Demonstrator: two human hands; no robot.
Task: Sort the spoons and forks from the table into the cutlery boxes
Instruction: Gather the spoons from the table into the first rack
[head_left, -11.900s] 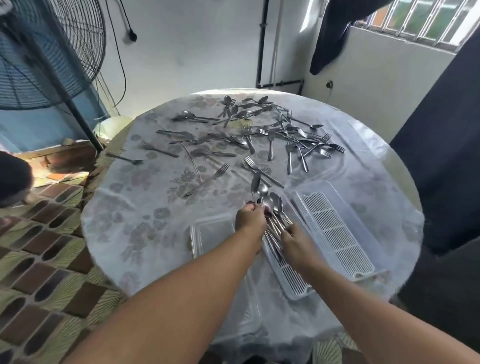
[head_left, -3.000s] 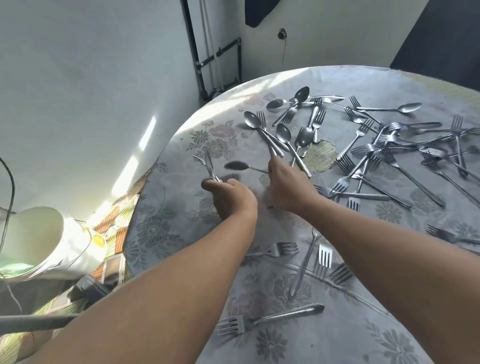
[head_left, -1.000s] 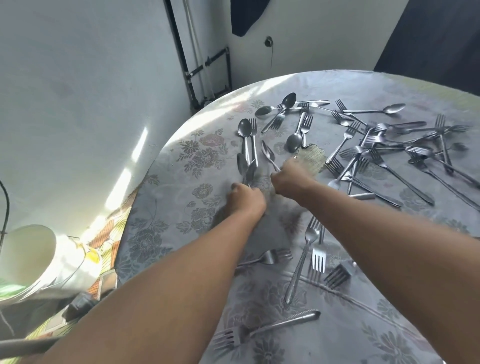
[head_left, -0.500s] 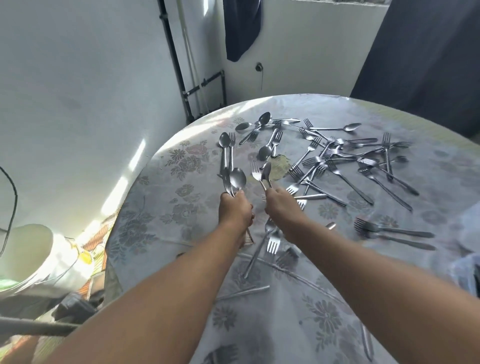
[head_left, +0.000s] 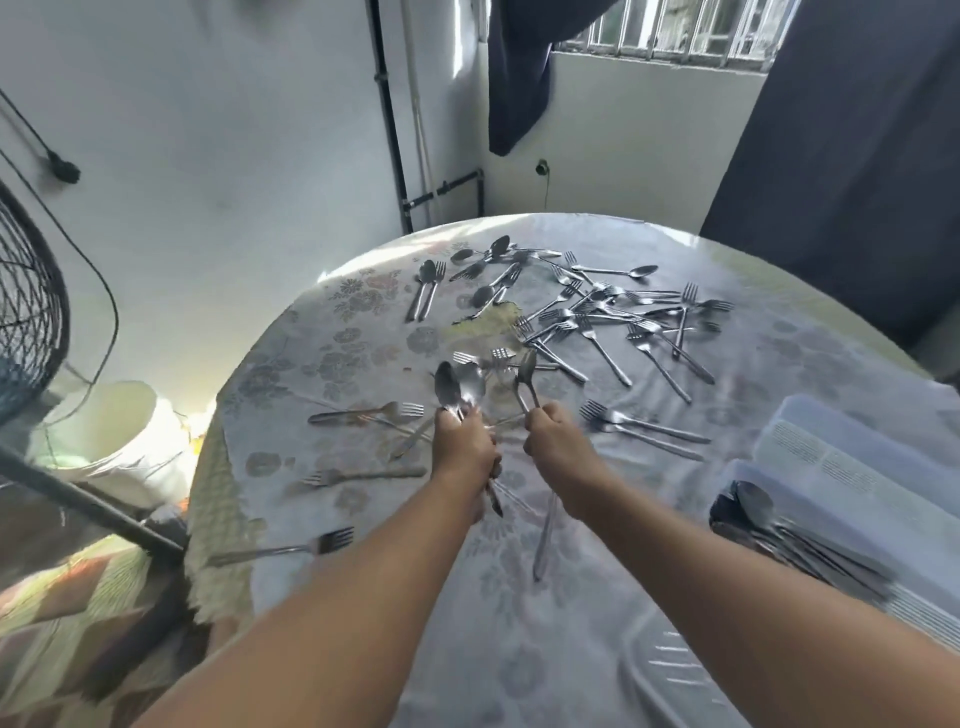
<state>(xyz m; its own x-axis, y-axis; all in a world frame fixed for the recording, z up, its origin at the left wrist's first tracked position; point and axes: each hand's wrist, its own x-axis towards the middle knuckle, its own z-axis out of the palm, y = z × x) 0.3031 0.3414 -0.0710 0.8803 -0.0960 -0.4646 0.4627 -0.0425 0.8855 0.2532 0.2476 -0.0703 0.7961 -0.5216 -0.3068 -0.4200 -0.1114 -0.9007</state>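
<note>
- Round table (head_left: 519, 649) under a pale floral cloth fills the view, with white walls, a barred window and dark curtains behind; a fan grille and a pale bucket stand off the left arm's side.
- Left hand (head_left: 464, 451) is closed round a bunch of spoons (head_left: 457, 387), bowls pointing up and away, handle ends showing below the fist.
- Right hand (head_left: 555, 441), just beside the left, grips a smaller bunch (head_left: 524, 379) with one spoon bowl clear on top; what else it contains cannot be told.
- Cutlery boxes (head_left: 852, 467) sit well to the right of the right hand. The nearer one already holds a layer of spoons (head_left: 769, 519); the one behind it shows only its slotted white face.
- Loose forks (head_left: 363, 413) lie left of and below the left hand, and more lie to the right of the right hand.
- Beyond both hands a tangled heap of cutlery (head_left: 597, 312) remains, mostly forks with some spoons.
- Judgement: sorting is partly done; spoons are in progress, forks appear barely begun.
- Boxes are blurred and cut off at the frame edge, so counts and the far box's contents cannot be confirmed.
</note>
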